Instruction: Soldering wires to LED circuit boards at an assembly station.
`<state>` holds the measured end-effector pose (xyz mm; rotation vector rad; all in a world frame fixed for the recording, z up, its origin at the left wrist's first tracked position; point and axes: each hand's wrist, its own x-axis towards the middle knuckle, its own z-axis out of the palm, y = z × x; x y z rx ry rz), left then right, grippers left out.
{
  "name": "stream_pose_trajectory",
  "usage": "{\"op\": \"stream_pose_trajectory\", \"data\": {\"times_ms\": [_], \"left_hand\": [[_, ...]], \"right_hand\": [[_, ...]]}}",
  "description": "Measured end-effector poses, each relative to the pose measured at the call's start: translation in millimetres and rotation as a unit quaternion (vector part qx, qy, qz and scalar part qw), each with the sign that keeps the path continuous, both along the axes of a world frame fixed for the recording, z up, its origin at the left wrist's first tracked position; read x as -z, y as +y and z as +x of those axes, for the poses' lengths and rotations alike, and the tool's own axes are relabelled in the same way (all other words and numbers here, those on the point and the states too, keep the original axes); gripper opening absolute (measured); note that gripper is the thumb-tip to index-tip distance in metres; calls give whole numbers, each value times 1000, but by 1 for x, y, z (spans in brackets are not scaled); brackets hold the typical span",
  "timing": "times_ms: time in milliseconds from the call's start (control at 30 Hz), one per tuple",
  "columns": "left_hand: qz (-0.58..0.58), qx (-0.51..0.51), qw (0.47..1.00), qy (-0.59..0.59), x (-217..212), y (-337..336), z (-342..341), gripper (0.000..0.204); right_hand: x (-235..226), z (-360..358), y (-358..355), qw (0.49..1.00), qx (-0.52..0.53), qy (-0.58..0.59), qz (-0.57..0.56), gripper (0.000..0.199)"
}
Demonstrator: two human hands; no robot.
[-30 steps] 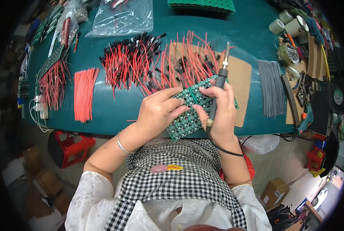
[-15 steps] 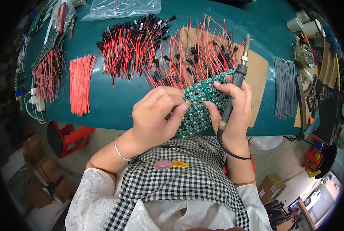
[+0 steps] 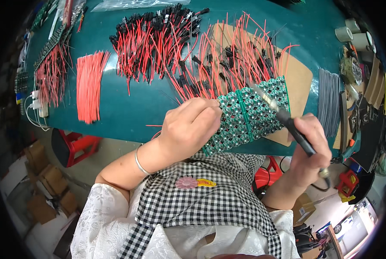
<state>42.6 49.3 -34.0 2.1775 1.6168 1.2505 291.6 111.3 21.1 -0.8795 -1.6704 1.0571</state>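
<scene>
My left hand (image 3: pixel 190 126) is closed on the left edge of a green circuit board panel (image 3: pixel 250 115), tilted over the table's near edge. Small round boards in rows make up the panel. In my right hand (image 3: pixel 313 144) is a soldering iron (image 3: pixel 297 131) with a dark handle, held like a pen. Its blurred metal tip points up and left over the panel's far part; whether it touches cannot be made out. Red and black wires (image 3: pixel 236 60) with black connectors stand beyond the panel's far edge. Their lower ends are partly hidden behind it.
On the green table (image 3: pixel 128 118) lie a pile of connector leads (image 3: pixel 152 52), a red wire bundle (image 3: pixel 90 88) and a grey one (image 3: pixel 328 101). Brown cardboard (image 3: pixel 300 80) lies under the panel's wires. Tools and solder-like spools (image 3: pixel 360 41) crowd the right side.
My right hand has let go of the panel and moved right and nearer. The soldering iron has swung from upright to pointing left over the panel. My left hand keeps its hold.
</scene>
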Motion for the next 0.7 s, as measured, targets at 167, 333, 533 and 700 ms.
{"op": "stream_pose_trajectory", "data": {"times_ms": [167,333,533,700], "left_hand": [[-6,-2,1000,-8,-2,1,0,22],[-25,6,999,-20,-1,1,0,20],[-24,0,999,-32,0,1,-1,19],[-40,-6,999,-34,-2,-1,-1,19]], "right_hand": [[-4,8,5,997,-24,-36,-71,55],[1,-4,7,997,-18,-47,-54,41],[0,-8,11,996,-33,-60,-50,33],[-3,-9,10,994,-34,-69,-74,28]]}}
